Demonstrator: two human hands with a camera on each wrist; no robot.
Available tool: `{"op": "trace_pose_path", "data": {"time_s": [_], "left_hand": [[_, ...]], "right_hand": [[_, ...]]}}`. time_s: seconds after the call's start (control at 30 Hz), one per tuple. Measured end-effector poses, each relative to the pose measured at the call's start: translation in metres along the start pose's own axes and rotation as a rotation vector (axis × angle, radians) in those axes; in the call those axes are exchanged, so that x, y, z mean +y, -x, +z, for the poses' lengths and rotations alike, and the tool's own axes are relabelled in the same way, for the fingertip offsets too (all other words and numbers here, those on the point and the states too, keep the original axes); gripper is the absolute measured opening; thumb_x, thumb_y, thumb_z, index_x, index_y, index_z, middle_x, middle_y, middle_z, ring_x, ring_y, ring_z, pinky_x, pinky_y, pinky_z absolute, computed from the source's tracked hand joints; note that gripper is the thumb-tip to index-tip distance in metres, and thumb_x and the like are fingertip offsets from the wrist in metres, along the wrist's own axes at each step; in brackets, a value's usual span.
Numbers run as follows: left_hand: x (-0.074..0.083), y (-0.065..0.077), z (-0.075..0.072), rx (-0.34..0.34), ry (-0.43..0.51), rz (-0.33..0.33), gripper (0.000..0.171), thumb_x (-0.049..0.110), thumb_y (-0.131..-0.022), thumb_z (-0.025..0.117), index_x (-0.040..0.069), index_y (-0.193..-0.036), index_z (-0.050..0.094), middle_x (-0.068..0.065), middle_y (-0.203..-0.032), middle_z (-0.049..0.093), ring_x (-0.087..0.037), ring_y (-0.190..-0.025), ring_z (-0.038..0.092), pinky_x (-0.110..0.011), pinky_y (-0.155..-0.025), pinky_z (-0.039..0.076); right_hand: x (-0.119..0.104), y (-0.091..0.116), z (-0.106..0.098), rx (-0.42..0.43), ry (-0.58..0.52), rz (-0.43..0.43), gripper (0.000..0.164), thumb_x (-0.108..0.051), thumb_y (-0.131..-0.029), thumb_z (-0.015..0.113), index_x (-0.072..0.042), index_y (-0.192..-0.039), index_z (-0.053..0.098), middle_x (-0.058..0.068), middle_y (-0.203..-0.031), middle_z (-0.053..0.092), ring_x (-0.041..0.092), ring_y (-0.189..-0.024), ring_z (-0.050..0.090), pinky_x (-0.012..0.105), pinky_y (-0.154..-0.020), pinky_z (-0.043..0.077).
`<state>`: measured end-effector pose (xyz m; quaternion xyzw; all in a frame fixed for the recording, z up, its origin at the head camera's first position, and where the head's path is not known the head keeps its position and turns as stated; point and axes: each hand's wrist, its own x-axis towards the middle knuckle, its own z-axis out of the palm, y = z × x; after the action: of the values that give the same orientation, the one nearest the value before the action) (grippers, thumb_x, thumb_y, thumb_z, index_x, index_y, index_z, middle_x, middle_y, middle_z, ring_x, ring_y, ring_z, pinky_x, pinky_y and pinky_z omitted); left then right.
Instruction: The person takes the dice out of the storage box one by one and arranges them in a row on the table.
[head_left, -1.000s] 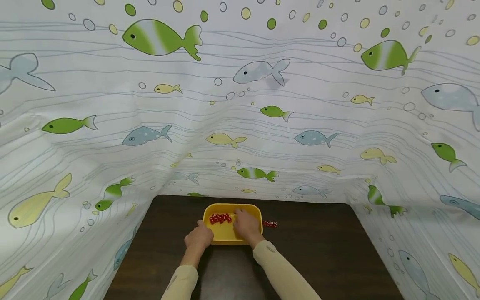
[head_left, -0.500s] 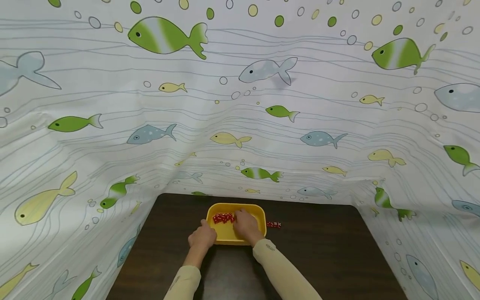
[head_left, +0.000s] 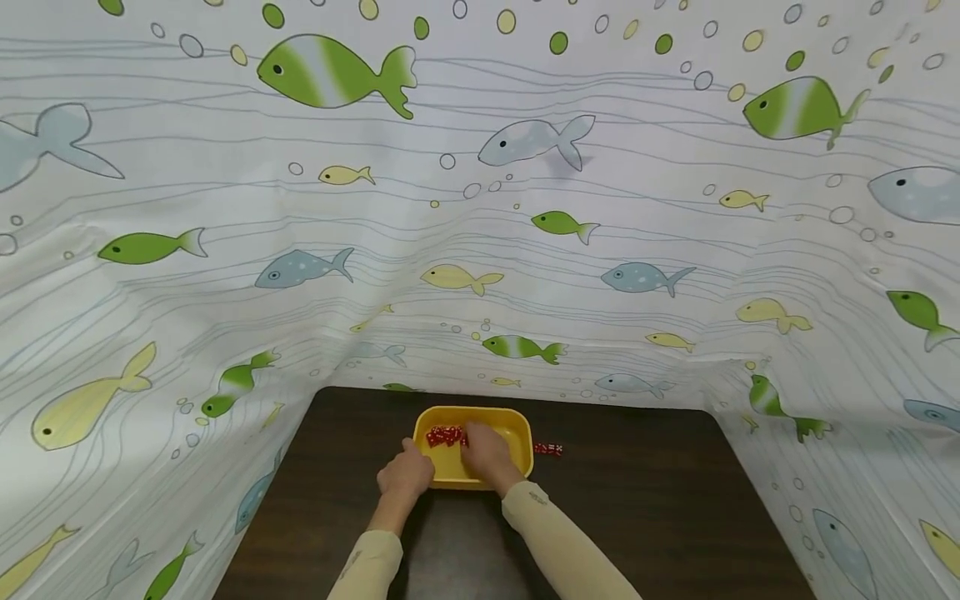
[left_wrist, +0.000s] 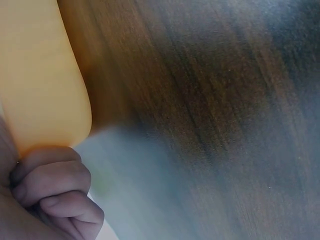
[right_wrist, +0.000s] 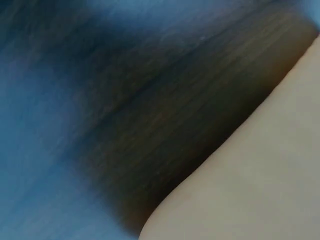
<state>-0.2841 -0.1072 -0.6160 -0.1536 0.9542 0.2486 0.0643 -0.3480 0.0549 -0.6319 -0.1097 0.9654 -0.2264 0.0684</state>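
A yellow tray (head_left: 447,476) sits on the dark table with a cluster of small red dice (head_left: 444,435) along its left back part. My left hand (head_left: 406,475) grips the tray's near left corner; in the left wrist view, curled fingers (left_wrist: 55,175) lie against the edge of the yellow wall. Inside the tray, my right hand (head_left: 486,454) reaches down at the right end of the cluster, with red dice right at its fingertips. The fingertips are partly hidden, so I cannot tell whether they pinch a die.
Outside the tray, just right of it, a short row of red dice (head_left: 548,449) lies on the dark wood-grain table (head_left: 637,500). A white fish-print curtain (head_left: 480,208) surrounds the table at the back and sides. The right wrist view shows mostly blurred tabletop (right_wrist: 165,110).
My right hand has moved slightly left and nearer in the tray, to the end of the dice cluster. My left hand stays at the tray's corner. The head view has shifted a little.
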Motion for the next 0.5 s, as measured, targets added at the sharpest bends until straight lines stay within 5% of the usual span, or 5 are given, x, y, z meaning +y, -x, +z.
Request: {"op": "trace_pose_path", "data": {"time_s": [0.27,0.5], "left_hand": [[-0.001,-0.001,0.002,0.003,-0.006,-0.006,0.047,0.030,-0.096,0.053,-0.004,-0.126,0.043,-0.013,-0.073,0.054,-0.028,-0.061,0.053,-0.048,-0.063,0.045],[0.000,-0.001,0.002,0.007,-0.007,-0.013,0.048,0.029,-0.096,0.054,-0.005,-0.127,0.043,-0.013,-0.073,0.054,-0.028,-0.061,0.053,-0.046,-0.061,0.044]], "right_hand": [[-0.003,0.009,-0.006,-0.023,-0.139,0.064,0.012,-0.021,-0.089,0.072,-0.014,-0.097,0.066,-0.002,-0.080,0.060,0.016,-0.068,0.055,0.031,-0.064,0.048],[-0.001,0.014,-0.016,-0.016,-0.133,0.052,0.014,-0.022,-0.088,0.072,-0.015,-0.099,0.067,-0.004,-0.083,0.062,0.016,-0.070,0.055,0.034,-0.068,0.049]]}}
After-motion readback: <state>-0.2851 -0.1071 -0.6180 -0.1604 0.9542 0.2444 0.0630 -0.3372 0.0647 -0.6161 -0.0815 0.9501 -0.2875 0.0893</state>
